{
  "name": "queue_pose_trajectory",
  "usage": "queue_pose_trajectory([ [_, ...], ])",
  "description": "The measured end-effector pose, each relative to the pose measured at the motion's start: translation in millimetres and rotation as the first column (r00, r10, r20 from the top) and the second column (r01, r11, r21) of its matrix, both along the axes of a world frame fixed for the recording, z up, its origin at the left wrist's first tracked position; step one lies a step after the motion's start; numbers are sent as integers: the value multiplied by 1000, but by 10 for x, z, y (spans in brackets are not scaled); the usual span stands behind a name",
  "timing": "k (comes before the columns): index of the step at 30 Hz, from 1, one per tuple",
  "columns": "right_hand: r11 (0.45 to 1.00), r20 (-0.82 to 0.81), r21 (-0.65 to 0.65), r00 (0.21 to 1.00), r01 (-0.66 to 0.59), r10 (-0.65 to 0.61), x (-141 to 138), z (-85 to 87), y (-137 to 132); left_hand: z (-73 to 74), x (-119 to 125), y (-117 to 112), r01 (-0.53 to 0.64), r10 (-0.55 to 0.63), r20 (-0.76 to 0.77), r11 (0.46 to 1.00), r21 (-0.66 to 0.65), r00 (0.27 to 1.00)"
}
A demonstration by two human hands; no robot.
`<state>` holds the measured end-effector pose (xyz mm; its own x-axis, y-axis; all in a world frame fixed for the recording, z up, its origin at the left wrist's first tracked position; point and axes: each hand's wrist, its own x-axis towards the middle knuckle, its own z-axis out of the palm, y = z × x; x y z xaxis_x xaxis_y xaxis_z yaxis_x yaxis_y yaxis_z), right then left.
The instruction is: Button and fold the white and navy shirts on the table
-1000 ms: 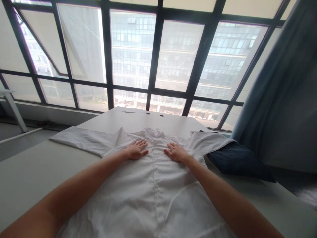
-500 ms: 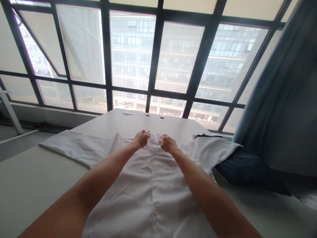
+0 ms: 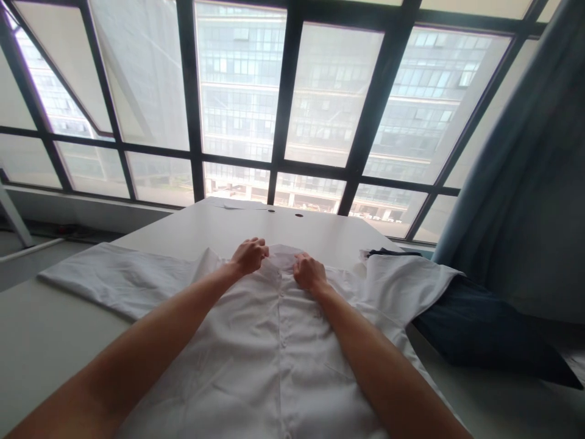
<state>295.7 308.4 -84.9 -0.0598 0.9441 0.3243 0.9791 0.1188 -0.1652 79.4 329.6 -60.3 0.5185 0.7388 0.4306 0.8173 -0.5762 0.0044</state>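
Note:
A white button-up shirt lies front side up on a white table, its collar at the far end and its button line running toward me. My left hand is closed on the left side of the collar, fingers curled in a pinch. On the collar's right side my right hand is closed in the same way, its fingertips on the fabric. Between the two hands the collar opening shows. One sleeve stretches out to the left, and the other sleeve reaches right.
Dark navy cloth lies under and beside the right sleeve. Flat white paper-like pieces rest at the table's far edge near two dark holes. Large framed windows stand behind the table, and a grey-blue curtain hangs at the right.
My left hand has moved a little left, widening the gap between my hands so the collar opening shows more. The shirt appears larger and nearer as the view shifts.

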Motion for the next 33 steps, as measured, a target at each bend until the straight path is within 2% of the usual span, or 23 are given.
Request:
queue_pose_trajectory([
  [5,994,-107,-23,988,106,-108,-7,116,-11,-76,-204,-267,12,-11,37,1000,-9,999],
  [10,983,-128,-53,975,178,-183,-15,132,-26,-167,-163,-301,-51,53,24,994,-95,998],
  [14,992,-159,-25,979,122,-124,13,134,-31,-210,-94,-256,-146,154,75,984,-98,985],
  [17,995,-255,81,966,58,-35,49,151,0,-258,-76,-204,-189,200,161,978,-84,966],
  [19,988,-310,155,950,6,43,82,156,45,-309,-70,-146,-194,214,279,976,-98,936],
  [23,974,-453,175,866,-145,210,179,140,160,-398,-64,6,-122,202,524,975,-184,827],
  [25,967,-599,133,760,-215,252,242,128,203,-408,-71,71,-79,210,593,968,-239,777],
  [27,955,-754,82,609,-286,247,308,118,227,-392,-84,111,-22,247,655,943,-332,714],
  [29,938,-854,25,480,-345,199,370,112,234,-360,-99,127,61,324,724,891,-450,608],
  [30,931,-880,-8,444,-366,168,398,110,234,-342,-105,127,113,374,753,855,-506,542],
  [33,921,-898,-115,434,-371,63,454,109,234,-289,-112,111,288,501,797,751,-594,336],
])
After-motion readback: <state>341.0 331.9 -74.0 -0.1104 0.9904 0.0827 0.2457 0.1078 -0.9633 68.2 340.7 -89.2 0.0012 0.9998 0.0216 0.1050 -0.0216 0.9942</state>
